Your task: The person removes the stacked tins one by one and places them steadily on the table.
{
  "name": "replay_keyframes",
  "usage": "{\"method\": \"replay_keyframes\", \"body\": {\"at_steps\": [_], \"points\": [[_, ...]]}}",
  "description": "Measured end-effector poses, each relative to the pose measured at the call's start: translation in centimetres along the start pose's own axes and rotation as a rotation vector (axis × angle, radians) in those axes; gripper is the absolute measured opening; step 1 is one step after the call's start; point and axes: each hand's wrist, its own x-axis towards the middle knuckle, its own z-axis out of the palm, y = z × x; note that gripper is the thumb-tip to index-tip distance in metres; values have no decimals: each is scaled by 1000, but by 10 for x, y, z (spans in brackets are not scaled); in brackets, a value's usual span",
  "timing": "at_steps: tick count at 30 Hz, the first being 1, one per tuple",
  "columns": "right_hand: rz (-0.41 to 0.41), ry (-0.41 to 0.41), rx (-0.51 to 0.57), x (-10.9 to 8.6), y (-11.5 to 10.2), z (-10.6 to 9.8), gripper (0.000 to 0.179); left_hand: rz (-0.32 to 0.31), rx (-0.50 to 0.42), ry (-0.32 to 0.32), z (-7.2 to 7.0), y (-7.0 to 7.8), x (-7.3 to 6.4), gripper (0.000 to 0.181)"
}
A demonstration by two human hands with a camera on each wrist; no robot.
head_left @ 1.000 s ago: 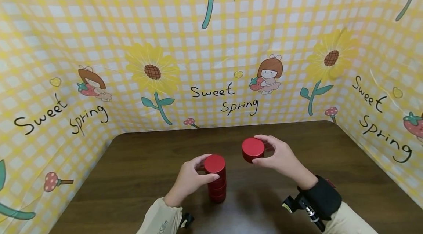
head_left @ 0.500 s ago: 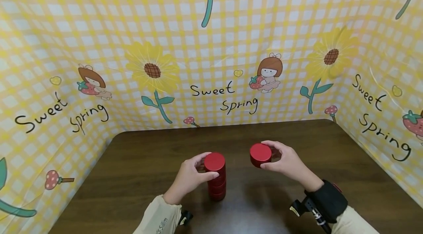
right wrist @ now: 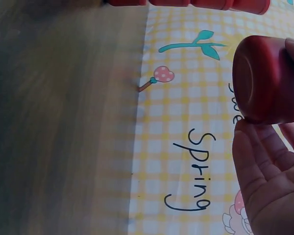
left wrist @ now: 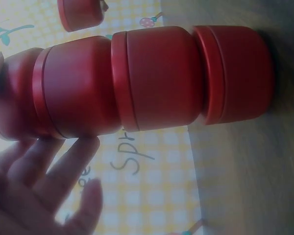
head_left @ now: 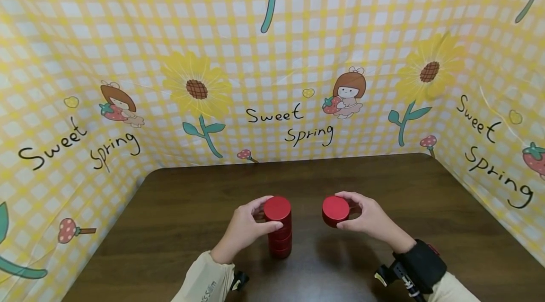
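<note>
Yellow-checked cloth (head_left: 276, 60) encloses dark wood bench (head_left: 191, 207). Stack of red cylinders (head_left: 283, 235) upright on bench, left hand gripping its top (head_left: 246, 229). Lone red cylinder (head_left: 335, 209) clamped in right hand (head_left: 369, 218) above bench, apart from stack; wood extends behind both to rear edge. Left-wrist view resolves four stacked; right-wrist view, lone underside. Cloth reads "Sweet Spring".

I'm in a makeshift booth (head_left: 55, 60), home or lab unclear: yellow-checked cloth (head_left: 272, 65) screens my wood-grain table (head_left: 179, 217) on three sides.
</note>
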Motion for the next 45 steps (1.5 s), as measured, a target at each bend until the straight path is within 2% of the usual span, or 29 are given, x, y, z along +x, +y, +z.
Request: {"method": "replay_keyframes", "body": {"at_steps": [19,36,45], "points": [[-23,-195,108,3,19,-6,58,-6,-19,-5,-1,-1,-2,60],[16,-310,161,5,37,-4,59,-3,-17,-8,-2,0,0,59],[20,-339,150,5,38,-2,60,-3,-22,-7,-2,-1,0,59]]}}
